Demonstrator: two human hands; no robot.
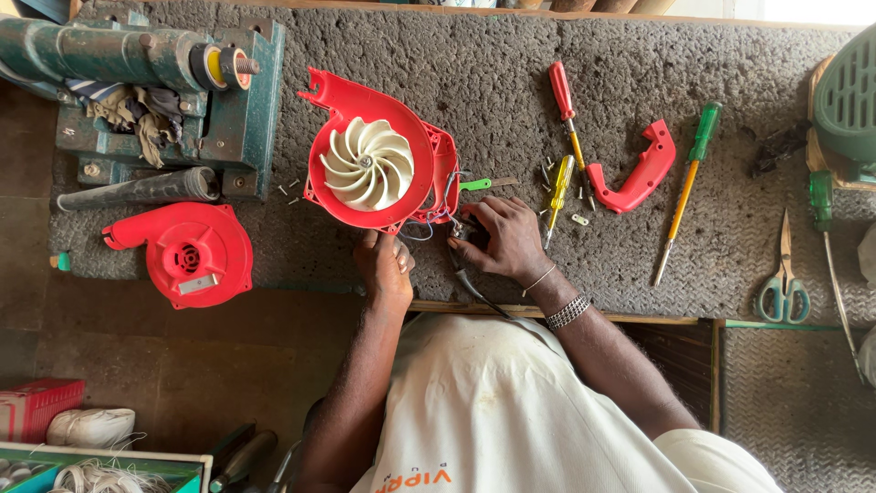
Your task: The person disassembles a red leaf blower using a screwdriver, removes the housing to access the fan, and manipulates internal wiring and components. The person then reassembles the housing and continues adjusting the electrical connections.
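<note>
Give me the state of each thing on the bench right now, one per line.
Red blower housing: open, white impeller exposed, wires hanging out.
Red cover half: off, lying apart at the left.
Red handle piece: detached, lying among loose screws.
Left hand: steadying the housing's lower edge.
Right hand: gripping a small dark part at the wires.
Scissors: closed.
Screwdrivers: lying unused.
</note>
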